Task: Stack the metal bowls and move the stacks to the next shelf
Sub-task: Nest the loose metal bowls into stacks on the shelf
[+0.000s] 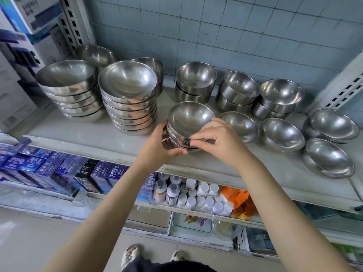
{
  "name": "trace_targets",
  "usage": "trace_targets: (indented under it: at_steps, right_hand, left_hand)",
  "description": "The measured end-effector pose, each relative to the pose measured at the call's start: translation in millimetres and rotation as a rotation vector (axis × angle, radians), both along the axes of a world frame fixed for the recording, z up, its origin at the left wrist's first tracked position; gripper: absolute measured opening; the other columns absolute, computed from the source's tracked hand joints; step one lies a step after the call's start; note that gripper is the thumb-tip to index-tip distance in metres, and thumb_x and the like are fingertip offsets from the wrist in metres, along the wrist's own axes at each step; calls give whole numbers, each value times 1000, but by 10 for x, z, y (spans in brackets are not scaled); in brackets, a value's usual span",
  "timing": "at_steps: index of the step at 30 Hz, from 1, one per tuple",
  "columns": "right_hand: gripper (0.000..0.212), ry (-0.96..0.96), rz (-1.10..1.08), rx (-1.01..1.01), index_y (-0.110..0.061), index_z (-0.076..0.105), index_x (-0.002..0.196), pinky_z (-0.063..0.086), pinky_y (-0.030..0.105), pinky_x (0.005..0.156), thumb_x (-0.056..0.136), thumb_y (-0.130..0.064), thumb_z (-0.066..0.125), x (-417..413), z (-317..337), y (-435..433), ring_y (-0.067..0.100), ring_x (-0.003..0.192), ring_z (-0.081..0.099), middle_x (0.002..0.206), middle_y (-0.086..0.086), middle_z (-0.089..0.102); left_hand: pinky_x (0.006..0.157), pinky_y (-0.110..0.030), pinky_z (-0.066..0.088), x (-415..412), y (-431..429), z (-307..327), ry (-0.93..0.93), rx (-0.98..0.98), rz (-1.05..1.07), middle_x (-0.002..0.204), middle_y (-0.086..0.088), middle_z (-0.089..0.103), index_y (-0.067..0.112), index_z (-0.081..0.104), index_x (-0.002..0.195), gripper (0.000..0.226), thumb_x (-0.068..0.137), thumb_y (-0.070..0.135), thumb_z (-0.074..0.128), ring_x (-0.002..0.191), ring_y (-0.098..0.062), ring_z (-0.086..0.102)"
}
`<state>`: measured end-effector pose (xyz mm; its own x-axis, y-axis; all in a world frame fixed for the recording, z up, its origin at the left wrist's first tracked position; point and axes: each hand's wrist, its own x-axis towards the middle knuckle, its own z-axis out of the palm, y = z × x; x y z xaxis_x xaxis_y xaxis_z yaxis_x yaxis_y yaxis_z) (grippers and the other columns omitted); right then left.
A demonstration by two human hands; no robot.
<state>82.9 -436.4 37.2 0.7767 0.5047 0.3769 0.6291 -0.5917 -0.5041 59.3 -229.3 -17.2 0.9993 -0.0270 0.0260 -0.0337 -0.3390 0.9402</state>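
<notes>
Bare forearms [102, 209] reach to a short bowl stack [189, 122] near the shelf's [88, 132] front edge.
Left hand [163, 147] cups its left side; right hand [218, 140] pinches the near rim. Best to lift it level, supporting it from underneath.

Blue boxes [49, 169], white-capped bottles [202, 195], orange packets [233, 193], tiled wall [235, 36], sandalled feet [129, 256]

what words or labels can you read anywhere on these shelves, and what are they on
Nothing reads clearly enough to quote.
blue boxes: white Chinese characters, too blurred.
black box: white characters, too blurred.
bottles: labels too small.
cartons: print blurred.
bowls: no marking visible.
</notes>
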Motion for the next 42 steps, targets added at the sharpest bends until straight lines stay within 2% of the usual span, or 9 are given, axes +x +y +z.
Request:
trace_targets:
  at_steps: [2,5,10,13,20,26,32,37,42]
  right_hand:
    - [42,74,-43,20,-35,75,111,18,35,122,72,-51,78,-1,74,-81,12,119,55,112,-5,65]
    - [55,69,-146,111,-30,71,118,34,22,111,68,-55,73,-51,197,-338,3,118,50,113,-22,58]
    - [27,122,-395,-73,-27,78,100,43,42,101,76,-40,80,-115,88,-894,12,99,58,85,-32,61]
    - [10,126,-400,-114,-26,80,93,43,18,90,83,-24,78,-131,24,-972,13,92,60,77,-30,61]
    - [12,236,-417,-34,-25,79,92,47,15,80,81,-20,80,-43,-85,-931,-14,77,61,82,-23,68]
    - [9,83,-491,270,-25,77,87,50,20,77,83,-17,78,-203,214,-720,8,78,66,86,-7,75]
    - [7,-168,-321,137,-18,79,90,48,16,78,84,-19,78,-394,563,-113,8,80,62,80,-14,68]
    - [7,-122,-298,49,-20,80,89,46,12,75,83,-17,79,-398,338,122,-2,78,58,78,-11,70]
    - [10,-26,-334,35,-21,80,92,42,8,77,83,-18,79,-424,235,154,-7,79,59,82,-7,70]
  left_hand:
    - [103,-30,49,-4,-5,10,1,7,0,130,6,62,18,38,144,106,56,43,90,118,-7,60]
    - [101,-26,46,-10,-13,27,2,6,1,130,8,59,18,37,145,108,54,44,89,119,-7,58]
    - [103,-31,47,-17,-18,37,6,17,15,131,6,59,18,36,145,110,52,47,88,120,-10,58]
    - [103,-31,46,-13,-26,34,5,26,23,131,6,58,18,36,146,109,54,44,89,121,-11,57]
    - [106,-36,47,-1,-3,-11,2,34,30,132,6,59,21,38,144,107,54,48,90,122,-11,57]
    - [99,-25,43,15,-5,-15,-11,42,20,128,7,58,17,38,142,101,59,38,92,117,-9,55]
    - [103,-35,46,36,3,-41,-27,66,24,135,3,57,18,37,142,104,57,44,92,121,-12,55]
    - [102,-41,47,35,9,-53,-45,97,37,136,0,56,18,39,139,103,56,51,91,124,-16,54]
    - [94,-29,43,27,5,-59,-66,107,24,136,0,56,17,40,137,99,59,51,90,123,-16,54]
